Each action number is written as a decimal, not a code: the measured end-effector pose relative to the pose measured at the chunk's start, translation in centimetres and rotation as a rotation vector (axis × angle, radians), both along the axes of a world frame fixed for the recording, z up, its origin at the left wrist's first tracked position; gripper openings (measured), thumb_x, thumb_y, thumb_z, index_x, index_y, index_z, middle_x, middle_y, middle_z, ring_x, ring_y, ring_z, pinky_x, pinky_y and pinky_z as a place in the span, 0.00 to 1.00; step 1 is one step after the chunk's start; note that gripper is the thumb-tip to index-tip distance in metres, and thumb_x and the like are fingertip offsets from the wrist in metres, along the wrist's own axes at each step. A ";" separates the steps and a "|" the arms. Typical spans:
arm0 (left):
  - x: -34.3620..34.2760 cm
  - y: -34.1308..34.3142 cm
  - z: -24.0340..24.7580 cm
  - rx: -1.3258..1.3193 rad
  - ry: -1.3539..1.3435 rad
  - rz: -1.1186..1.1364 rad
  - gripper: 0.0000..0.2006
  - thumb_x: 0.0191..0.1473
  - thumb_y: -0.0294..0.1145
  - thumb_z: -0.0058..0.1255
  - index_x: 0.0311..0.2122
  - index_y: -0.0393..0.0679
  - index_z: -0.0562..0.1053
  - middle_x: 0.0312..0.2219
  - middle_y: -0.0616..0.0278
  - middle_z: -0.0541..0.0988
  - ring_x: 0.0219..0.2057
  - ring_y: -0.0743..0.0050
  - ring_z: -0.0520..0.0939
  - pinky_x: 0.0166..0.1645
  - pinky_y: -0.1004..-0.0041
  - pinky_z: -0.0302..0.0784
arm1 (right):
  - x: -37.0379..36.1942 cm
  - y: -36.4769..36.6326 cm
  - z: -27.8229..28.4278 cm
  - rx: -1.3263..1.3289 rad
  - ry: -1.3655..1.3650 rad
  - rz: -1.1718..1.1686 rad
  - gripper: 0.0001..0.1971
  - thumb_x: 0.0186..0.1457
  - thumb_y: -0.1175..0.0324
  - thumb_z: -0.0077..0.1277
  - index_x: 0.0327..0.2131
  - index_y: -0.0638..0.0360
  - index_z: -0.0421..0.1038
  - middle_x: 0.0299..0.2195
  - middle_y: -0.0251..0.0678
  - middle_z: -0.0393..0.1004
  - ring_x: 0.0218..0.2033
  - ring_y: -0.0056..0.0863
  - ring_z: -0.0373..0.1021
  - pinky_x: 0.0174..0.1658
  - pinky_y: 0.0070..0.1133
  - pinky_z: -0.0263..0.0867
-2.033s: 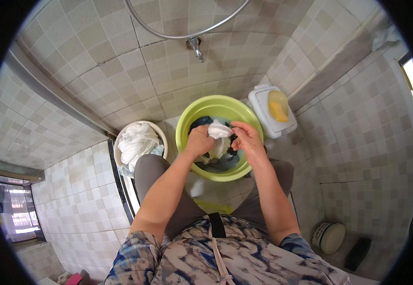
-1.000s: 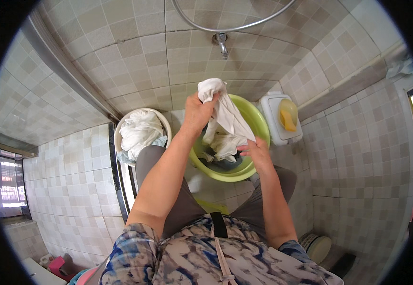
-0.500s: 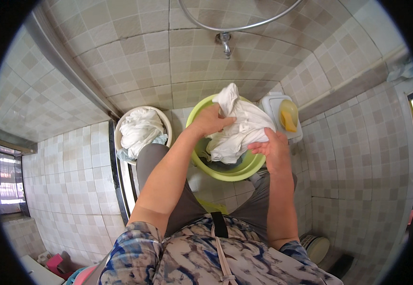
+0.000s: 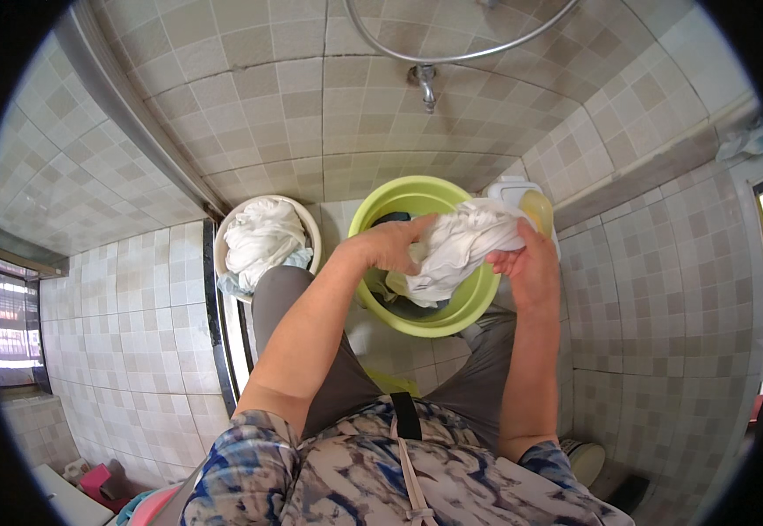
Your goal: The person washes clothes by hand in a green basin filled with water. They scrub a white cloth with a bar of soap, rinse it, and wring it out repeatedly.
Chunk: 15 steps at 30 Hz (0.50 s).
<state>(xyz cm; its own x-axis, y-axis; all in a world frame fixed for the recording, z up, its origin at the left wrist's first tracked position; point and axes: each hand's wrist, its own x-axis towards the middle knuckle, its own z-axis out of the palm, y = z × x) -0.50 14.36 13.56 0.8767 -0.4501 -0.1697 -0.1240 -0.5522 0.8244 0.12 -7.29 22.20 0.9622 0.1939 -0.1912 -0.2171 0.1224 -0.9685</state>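
A bunched white garment [image 4: 462, 247] is held up over the yellow-green basin [image 4: 480, 302], part of it hanging toward the inside. My left hand [image 4: 396, 245] grips its left edge, thumb and fingers curved against the fabric. At the other end, my right hand [image 4: 529, 260] pinches the cloth, its fingers curled beneath. Darker cloth [image 4: 399, 298] lies low in the basin, partly covered by the garment and my left hand; its kind cannot be made out.
A cream basin [image 4: 317, 245] with white and pale blue laundry [image 4: 263, 238] stands left. Behind the garment on the right is a white container [image 4: 509, 187] topped by a yellow bowl [image 4: 538, 210]. A tap [image 4: 425, 83] and a metal hose [image 4: 478, 54] are on the tiled wall.
The garment has been gathered into a narrower bunch and shifted right, and its raised upper end has come down. My right hand has moved right and up; my left has moved slightly right.
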 end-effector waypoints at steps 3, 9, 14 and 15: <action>-0.3 -0.4 1.0 -0.013 -0.002 -0.056 0.44 0.34 0.35 0.58 0.59 0.44 0.49 0.49 0.46 0.66 0.47 0.58 0.71 0.51 0.71 0.64 | 0.3 0.1 0.4 0.052 0.014 -0.062 0.18 0.56 0.60 0.39 0.35 0.70 0.68 0.24 0.41 0.73 0.17 0.24 0.69 0.17 0.15 0.62; 1.0 -1.5 -2.0 -0.122 -0.118 0.079 0.21 0.41 0.34 0.53 0.45 0.45 0.69 0.36 0.48 0.75 0.38 0.58 0.77 0.43 0.69 0.70 | 1.3 0.5 1.7 0.136 -0.062 0.007 0.17 0.55 0.60 0.41 0.35 0.68 0.67 0.24 0.41 0.73 0.17 0.25 0.69 0.17 0.18 0.61; 1.6 -1.6 -2.0 -0.181 -0.233 0.432 0.14 0.46 0.32 0.45 0.39 0.41 0.72 0.30 0.49 0.77 0.33 0.57 0.77 0.40 0.69 0.70 | 2.5 0.2 0.5 0.200 0.052 -0.065 0.14 0.54 0.61 0.42 0.34 0.65 0.67 0.23 0.39 0.72 0.17 0.26 0.68 0.16 0.19 0.60; 1.9 -1.5 -2.3 -0.223 -0.212 0.494 0.13 0.46 0.33 0.44 0.38 0.41 0.73 0.30 0.47 0.76 0.34 0.52 0.76 0.41 0.66 0.69 | 2.7 0.1 0.0 0.224 0.083 -0.071 0.14 0.54 0.61 0.42 0.34 0.64 0.67 0.23 0.39 0.72 0.17 0.27 0.68 0.16 0.20 0.60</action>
<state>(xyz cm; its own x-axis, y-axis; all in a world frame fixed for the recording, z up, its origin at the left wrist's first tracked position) 1.43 12.90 11.29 0.9963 0.0164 0.0840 -0.0703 -0.4023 0.9128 2.81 -7.15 22.16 0.9578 0.1725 -0.2298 -0.2777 0.3494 -0.8949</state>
